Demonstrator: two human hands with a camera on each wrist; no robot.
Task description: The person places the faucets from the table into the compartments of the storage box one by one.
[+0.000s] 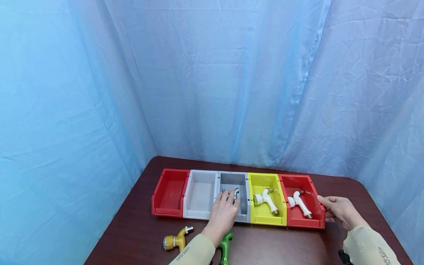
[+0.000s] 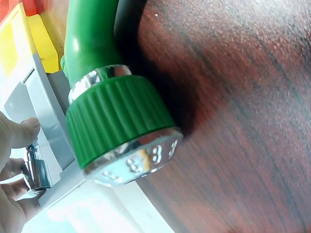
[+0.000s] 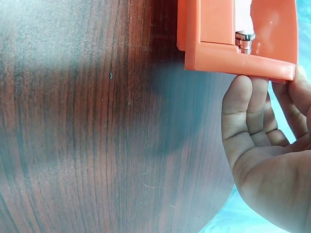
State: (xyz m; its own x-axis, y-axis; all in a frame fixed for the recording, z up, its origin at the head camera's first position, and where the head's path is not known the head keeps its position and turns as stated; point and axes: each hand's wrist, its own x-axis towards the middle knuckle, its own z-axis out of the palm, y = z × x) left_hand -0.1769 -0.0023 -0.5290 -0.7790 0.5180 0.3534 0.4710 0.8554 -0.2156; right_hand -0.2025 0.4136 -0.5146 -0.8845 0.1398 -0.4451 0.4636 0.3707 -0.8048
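My left hand [image 1: 224, 211] reaches into the grey bin [image 1: 243, 217] in the middle of the row, its fingers around a chrome tap [image 2: 35, 170]. In the head view, only the tap's curved spout shows past the fingers. My right hand [image 1: 341, 209] grips the outer side of the right-end red bin [image 1: 306, 223], thumb at the rim and fingers against the wall. Inside that bin lies a white tap [image 1: 300, 204]. Another white tap [image 1: 269, 200] lies in the yellow bin [image 1: 268, 220] beside it.
Left of the grey bin stand a light grey bin [image 1: 201, 191] and another red bin [image 1: 170, 191]. On the table [image 1: 265, 246], in front of the row, lie a yellow tap [image 1: 179, 240] and a green tap [image 1: 225, 246], the green one partly behind the left sleeve. Blue curtains [image 1: 212, 92] surround the table.
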